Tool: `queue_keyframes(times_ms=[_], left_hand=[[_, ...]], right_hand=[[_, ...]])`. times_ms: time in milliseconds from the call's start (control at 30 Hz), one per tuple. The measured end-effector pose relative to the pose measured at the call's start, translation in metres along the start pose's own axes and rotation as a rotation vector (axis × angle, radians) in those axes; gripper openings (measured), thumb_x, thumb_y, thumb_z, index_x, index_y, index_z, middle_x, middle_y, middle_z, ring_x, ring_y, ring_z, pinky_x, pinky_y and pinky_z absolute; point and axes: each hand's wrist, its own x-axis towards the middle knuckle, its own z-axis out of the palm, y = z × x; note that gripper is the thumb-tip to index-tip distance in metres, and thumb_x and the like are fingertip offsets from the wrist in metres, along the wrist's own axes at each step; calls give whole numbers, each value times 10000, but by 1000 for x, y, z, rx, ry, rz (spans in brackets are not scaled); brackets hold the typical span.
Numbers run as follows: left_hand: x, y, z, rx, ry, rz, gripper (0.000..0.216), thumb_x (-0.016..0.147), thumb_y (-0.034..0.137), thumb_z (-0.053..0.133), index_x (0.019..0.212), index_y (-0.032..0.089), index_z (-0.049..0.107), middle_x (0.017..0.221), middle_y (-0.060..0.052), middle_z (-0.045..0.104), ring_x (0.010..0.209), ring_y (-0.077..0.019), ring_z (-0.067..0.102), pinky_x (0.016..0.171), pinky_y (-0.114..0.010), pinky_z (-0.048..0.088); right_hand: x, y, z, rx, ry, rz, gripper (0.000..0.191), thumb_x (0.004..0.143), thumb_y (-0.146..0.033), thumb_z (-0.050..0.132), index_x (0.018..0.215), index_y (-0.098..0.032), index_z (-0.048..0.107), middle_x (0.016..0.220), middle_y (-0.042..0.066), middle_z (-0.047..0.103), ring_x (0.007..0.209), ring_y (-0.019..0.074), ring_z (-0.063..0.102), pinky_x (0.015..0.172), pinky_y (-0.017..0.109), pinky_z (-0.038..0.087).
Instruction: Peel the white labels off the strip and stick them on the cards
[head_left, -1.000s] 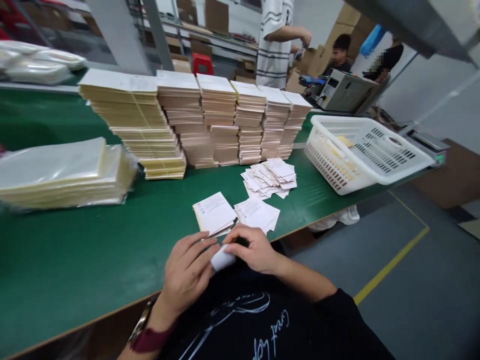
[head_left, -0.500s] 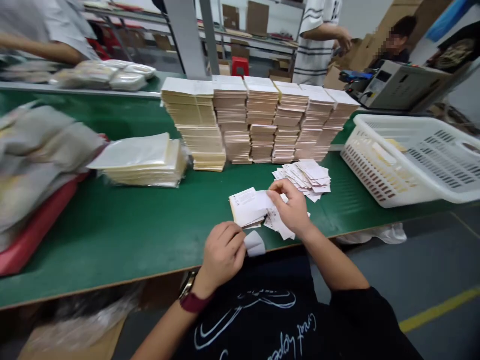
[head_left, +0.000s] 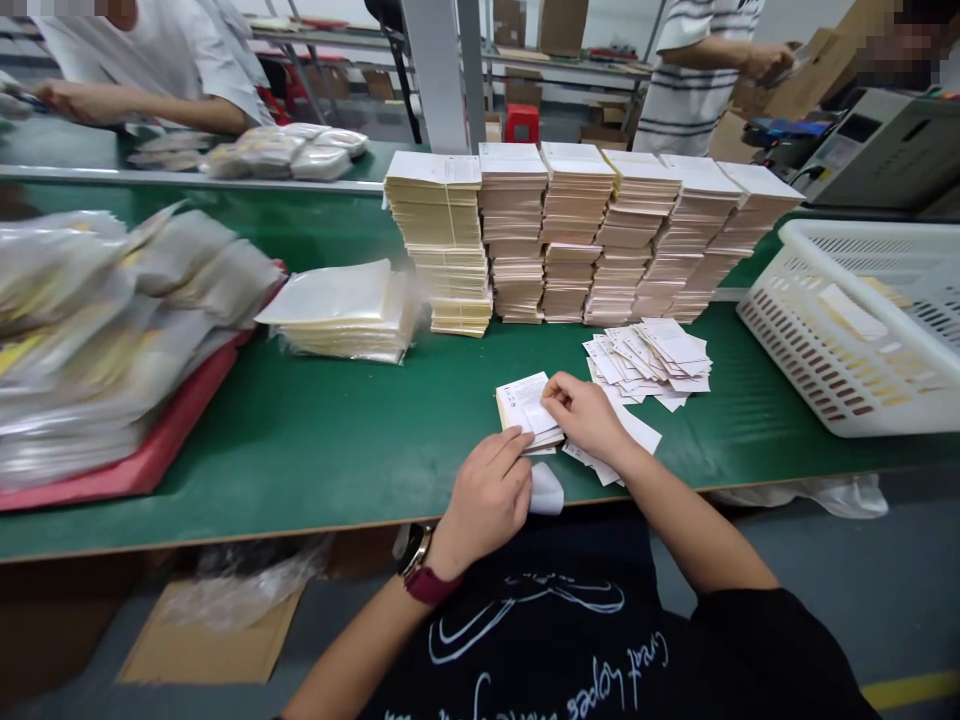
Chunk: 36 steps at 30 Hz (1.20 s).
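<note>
My left hand (head_left: 487,497) rests at the lower edge of a small block of printed paper leaflets (head_left: 521,408), and a folded white pad (head_left: 546,490) sticks out from under its fingers. My right hand (head_left: 585,417) presses its fingertips on the block's right side, above scattered loose sheets (head_left: 611,450). Just beyond lies a loose heap of white leaflets (head_left: 649,362). Tall stacks of cream-edged cards (head_left: 577,235) stand further back on the green workbench (head_left: 300,480).
A bagged bundle of cards (head_left: 341,310) and a red tray of plastic-wrapped packs (head_left: 127,440) lie to the left. A white slotted basket (head_left: 855,330) stands at right. Co-workers (head_left: 142,85) (head_left: 694,85) stand beyond the stacks, near a grey machine (head_left: 877,150).
The view has swung left, bringing the red tray fully in. My hands have moved closer together, with the right hand now on the leaflet block. The white pad has stayed by my left hand.
</note>
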Motion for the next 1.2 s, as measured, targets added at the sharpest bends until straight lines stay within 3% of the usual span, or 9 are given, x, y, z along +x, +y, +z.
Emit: queue_keyframes(times_ms=[233, 500, 600, 700, 767, 867, 967, 1100, 1200], left_hand=[[2, 0, 1, 37, -10, 12, 128, 844, 73, 507, 824, 124, 623, 1124, -123, 679, 1095, -271, 629, 911, -425, 561], [4, 2, 2, 45, 1, 27, 121, 830, 77, 520, 824, 119, 634, 1056, -121, 696, 1074, -261, 634, 901, -417, 565], [4, 2, 2, 39, 8, 21, 119, 829, 80, 520, 818, 121, 631, 1048, -122, 696, 1073, -261, 636, 891, -415, 568], [4, 2, 3, 32, 10, 15, 127, 834, 81, 511, 812, 126, 628, 1030, -115, 698, 1068, -256, 640, 885, -412, 573], [4, 1, 3, 28, 10, 10, 130, 836, 80, 508, 810, 125, 626, 1025, -111, 700, 1069, -256, 642, 884, -411, 575], [4, 2, 3, 21, 6, 6, 123, 836, 83, 510, 804, 121, 623, 1024, -109, 701, 1073, -258, 643, 882, -410, 575], [4, 2, 2, 29, -13, 9, 125, 843, 96, 510, 805, 125, 625, 1063, -110, 699, 1083, -264, 642, 874, -422, 574], [4, 2, 2, 37, -31, 13, 130, 846, 89, 512, 813, 132, 630, 1187, -105, 674, 1112, -267, 632, 875, -432, 567], [4, 2, 3, 35, -32, 21, 134, 845, 81, 507, 820, 134, 628, 1222, -98, 662, 1124, -264, 623, 880, -432, 560]], right_hand=[[0, -4, 0, -196, -7, -108, 81, 848, -178, 513, 782, -209, 548, 655, -40, 606, 654, 132, 553, 759, 285, 324], [1, -5, -4, -166, -59, -68, 83, 865, -185, 493, 802, -212, 541, 697, -29, 637, 666, 137, 579, 699, 258, 356], [-3, -12, 0, -413, -77, -64, 97, 898, -211, 479, 911, -192, 573, 779, 20, 695, 716, 165, 623, 727, 288, 363], [-7, -20, 2, -755, -40, -7, 319, 936, -332, 468, 1191, -150, 527, 850, 109, 719, 725, 227, 649, 697, 328, 353], [-7, -22, -2, -843, -5, 84, 459, 936, -453, 463, 1261, -131, 488, 826, 134, 713, 693, 246, 645, 637, 323, 329], [-5, -18, -12, -668, -56, 184, 368, 897, -526, 506, 995, -183, 596, 726, 67, 684, 652, 205, 609, 573, 291, 291], [-1, -6, -19, -340, -103, 186, 251, 801, -437, 647, 747, -219, 533, 629, -22, 606, 591, 141, 532, 551, 265, 293], [4, 6, -17, -118, -82, 147, 185, 767, -283, 633, 682, -215, 483, 628, -27, 563, 573, 123, 473, 561, 265, 310], [3, 3, -13, -189, -51, 120, 184, 820, -264, 546, 653, -208, 492, 631, 3, 560, 586, 136, 458, 576, 281, 290]])
